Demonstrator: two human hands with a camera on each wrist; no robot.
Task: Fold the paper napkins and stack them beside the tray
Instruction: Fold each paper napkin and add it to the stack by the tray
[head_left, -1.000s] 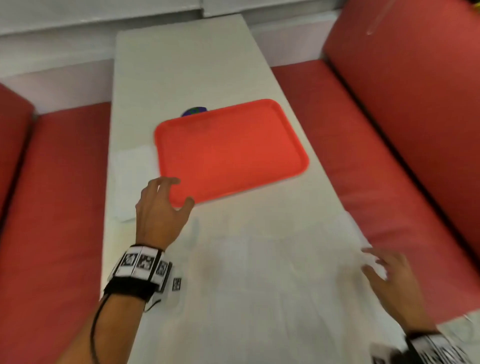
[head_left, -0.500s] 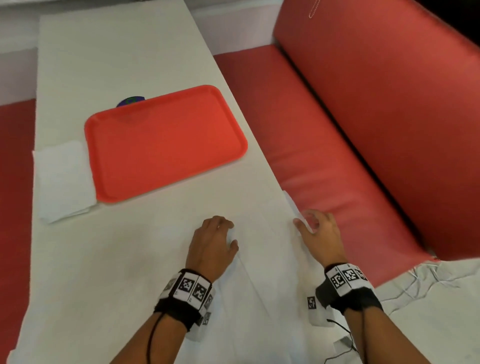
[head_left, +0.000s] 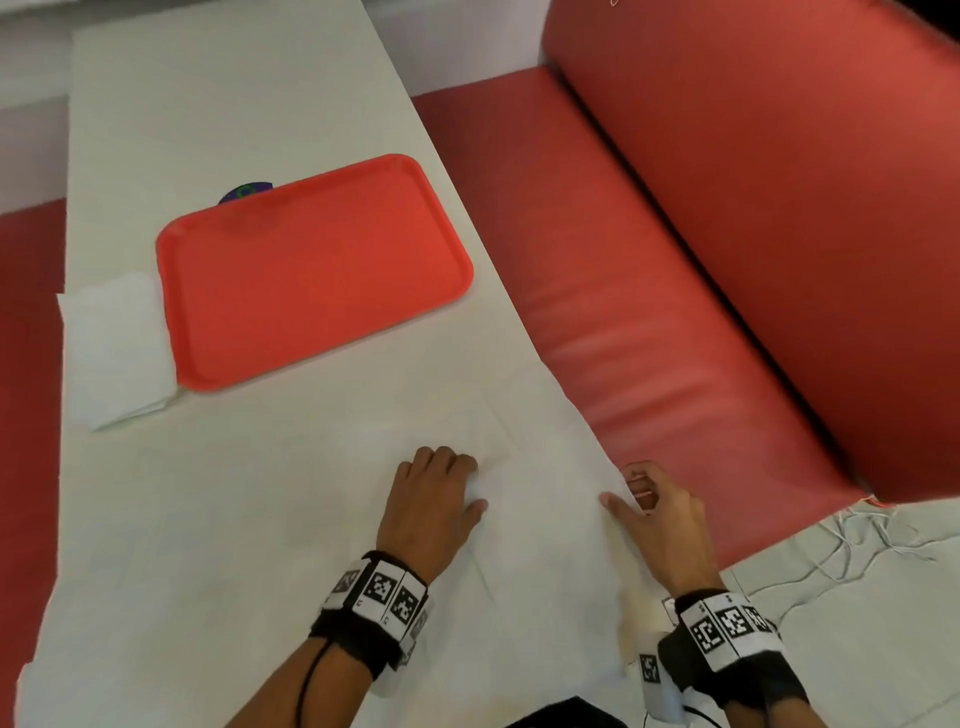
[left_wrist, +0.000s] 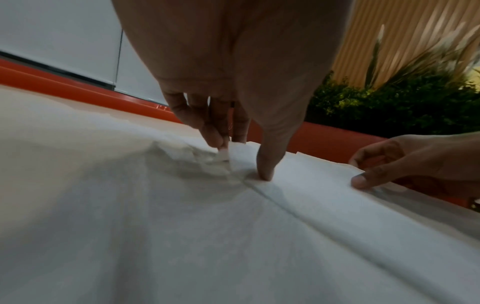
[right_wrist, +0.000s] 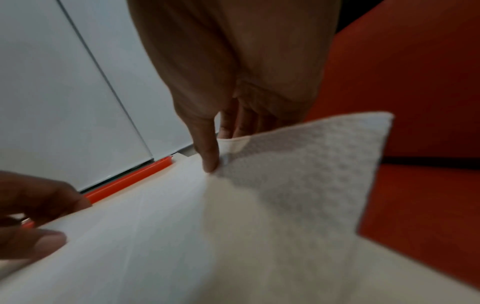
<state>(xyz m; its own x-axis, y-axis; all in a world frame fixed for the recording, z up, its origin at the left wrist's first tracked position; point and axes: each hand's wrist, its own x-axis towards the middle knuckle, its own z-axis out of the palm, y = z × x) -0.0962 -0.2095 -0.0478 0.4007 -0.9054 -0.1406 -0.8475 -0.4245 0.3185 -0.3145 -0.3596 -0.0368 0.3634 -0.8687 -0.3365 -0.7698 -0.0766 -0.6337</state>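
A white paper napkin (head_left: 545, 514) lies unfolded at the table's right edge, near me. My left hand (head_left: 467, 483) rests on its middle; in the left wrist view the curled fingers (left_wrist: 213, 133) pinch a bunched bit of paper and the thumb presses beside a crease. My right hand (head_left: 631, 488) pinches the napkin's right edge and, in the right wrist view, lifts its corner (right_wrist: 311, 164) off the table. The red tray (head_left: 311, 270) sits empty farther back. A stack of folded napkins (head_left: 114, 348) lies against the tray's left side.
The long white table (head_left: 218, 104) runs away from me between red benches (head_left: 649, 312). A small purple and green object (head_left: 244, 191) peeks out behind the tray. White cables (head_left: 857, 540) lie on the floor at the right.
My left hand left the tray's near corner and came right onto the napkin. My right hand took hold of the napkin's edge. The view swung right.
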